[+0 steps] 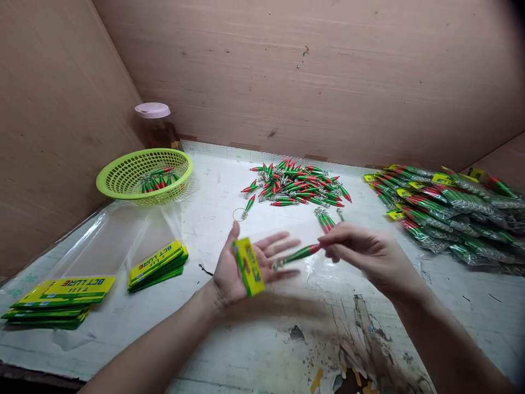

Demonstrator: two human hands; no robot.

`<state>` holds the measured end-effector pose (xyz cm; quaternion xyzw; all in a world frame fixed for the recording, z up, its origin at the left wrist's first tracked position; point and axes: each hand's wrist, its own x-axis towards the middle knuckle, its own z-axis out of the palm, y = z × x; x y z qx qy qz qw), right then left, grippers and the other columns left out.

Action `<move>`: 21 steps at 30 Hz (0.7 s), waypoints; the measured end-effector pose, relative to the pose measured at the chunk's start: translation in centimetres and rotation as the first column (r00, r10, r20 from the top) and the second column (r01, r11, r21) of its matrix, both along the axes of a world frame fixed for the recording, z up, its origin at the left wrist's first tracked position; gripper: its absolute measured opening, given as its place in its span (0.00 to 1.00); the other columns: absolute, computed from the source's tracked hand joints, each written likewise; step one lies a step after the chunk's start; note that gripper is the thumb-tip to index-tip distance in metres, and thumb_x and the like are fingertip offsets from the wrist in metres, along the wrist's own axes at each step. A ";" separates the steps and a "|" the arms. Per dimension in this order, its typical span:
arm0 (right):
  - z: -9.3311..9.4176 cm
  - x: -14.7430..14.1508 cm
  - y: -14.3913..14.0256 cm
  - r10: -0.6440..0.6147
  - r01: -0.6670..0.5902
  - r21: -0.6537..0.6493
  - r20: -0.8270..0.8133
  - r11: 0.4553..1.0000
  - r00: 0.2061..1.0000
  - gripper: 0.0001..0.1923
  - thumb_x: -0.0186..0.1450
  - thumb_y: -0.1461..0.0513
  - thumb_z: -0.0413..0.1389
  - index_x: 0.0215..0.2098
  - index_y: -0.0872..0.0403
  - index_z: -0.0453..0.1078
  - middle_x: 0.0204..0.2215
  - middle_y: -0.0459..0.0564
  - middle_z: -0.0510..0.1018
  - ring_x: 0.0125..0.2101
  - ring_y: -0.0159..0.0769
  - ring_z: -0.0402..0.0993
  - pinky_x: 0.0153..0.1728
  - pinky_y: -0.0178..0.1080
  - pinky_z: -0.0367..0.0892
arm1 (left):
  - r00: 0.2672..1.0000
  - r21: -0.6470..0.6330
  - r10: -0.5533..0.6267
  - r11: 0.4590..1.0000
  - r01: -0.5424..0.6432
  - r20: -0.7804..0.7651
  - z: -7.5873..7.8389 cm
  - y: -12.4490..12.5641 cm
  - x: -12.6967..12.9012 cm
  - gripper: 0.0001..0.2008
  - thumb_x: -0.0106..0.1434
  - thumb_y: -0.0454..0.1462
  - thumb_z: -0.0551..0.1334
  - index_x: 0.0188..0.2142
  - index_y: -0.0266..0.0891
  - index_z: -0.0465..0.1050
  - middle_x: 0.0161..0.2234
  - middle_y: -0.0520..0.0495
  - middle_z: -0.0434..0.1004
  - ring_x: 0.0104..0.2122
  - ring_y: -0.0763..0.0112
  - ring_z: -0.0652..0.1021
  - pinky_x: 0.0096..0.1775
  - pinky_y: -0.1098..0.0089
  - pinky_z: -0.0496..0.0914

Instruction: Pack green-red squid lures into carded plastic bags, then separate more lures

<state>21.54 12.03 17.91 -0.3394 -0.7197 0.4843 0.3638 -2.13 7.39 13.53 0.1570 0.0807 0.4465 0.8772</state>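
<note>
My left hand [246, 265] is palm up with its fingers spread. Across the palm lies a yellow-and-green printed card [251, 267], apparently the top of a clear plastic bag whose edges are hard to make out. My right hand [361, 251] pinches a red-and-green fishing lure [301, 253] by its red end. The lure's hooked end points left, over the fingers of my left hand; whether it is inside the bag I cannot tell. Just beyond my right hand, a few more lures [325, 219] lie side by side.
A heap of loose lures [295, 183] lies at the back. Packed lures [451, 208] are piled at the right. On the left are a green basket [104, 189] with several lures, a pink-lidded jar [152, 111] and two stacks of carded bags [158, 265] [61, 301]. Wooden walls enclose the table.
</note>
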 end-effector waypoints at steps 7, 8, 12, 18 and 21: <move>-2.1 -1.5 -1.8 -0.289 0.291 0.100 -0.033 0.951 0.957 0.06 0.63 0.62 0.58 0.39 0.53 0.74 0.34 0.50 0.76 0.32 0.34 0.71 0.33 0.37 0.67 | 0.941 -0.180 0.337 0.928 -0.326 0.034 -0.8 -1.1 2.5 0.30 0.65 0.46 0.59 0.59 0.30 0.54 0.60 0.32 0.54 0.59 0.51 0.60 0.60 0.52 0.56; -2.5 -2.0 -2.3 -0.270 0.271 0.122 -0.025 0.955 0.963 0.06 0.63 0.63 0.58 0.38 0.53 0.74 0.34 0.50 0.76 0.32 0.35 0.71 0.34 0.38 0.67 | 0.927 -0.168 0.373 0.911 -0.375 -0.044 -0.8 -1.3 2.9 0.26 0.65 0.41 0.61 0.57 0.32 0.55 0.59 0.33 0.57 0.58 0.53 0.63 0.59 0.54 0.58; -3.7 -3.8 -4.0 -0.133 0.131 0.303 -0.016 0.944 0.991 0.10 0.63 0.69 0.55 0.41 0.53 0.73 0.31 0.50 0.73 0.32 0.34 0.70 0.33 0.37 0.67 | 0.818 -0.131 0.464 0.838 -0.530 -0.338 -0.7 -1.7 3.4 0.21 0.62 0.28 0.62 0.53 0.35 0.59 0.54 0.38 0.67 0.49 0.60 0.73 0.51 0.63 0.70; -4.5 -5.2 -4.4 -0.087 0.072 0.519 0.003 0.852 0.996 0.17 0.65 0.73 0.51 0.49 0.53 0.70 0.31 0.51 0.69 0.32 0.34 0.67 0.31 0.36 0.66 | 0.834 -0.150 0.407 0.860 -0.487 -0.373 -0.4 -1.7 3.3 0.17 0.63 0.28 0.62 0.51 0.32 0.64 0.49 0.38 0.71 0.45 0.64 0.76 0.44 0.72 0.73; -4.8 -5.4 -4.6 -0.081 0.062 0.502 0.015 0.862 0.997 0.15 0.66 0.71 0.50 0.48 0.53 0.69 0.31 0.51 0.68 0.32 0.34 0.67 0.32 0.36 0.67 | 0.836 -0.152 0.387 0.868 -0.473 -0.390 -0.5 -1.7 3.3 0.16 0.63 0.27 0.61 0.51 0.32 0.64 0.49 0.37 0.71 0.46 0.64 0.75 0.43 0.73 0.74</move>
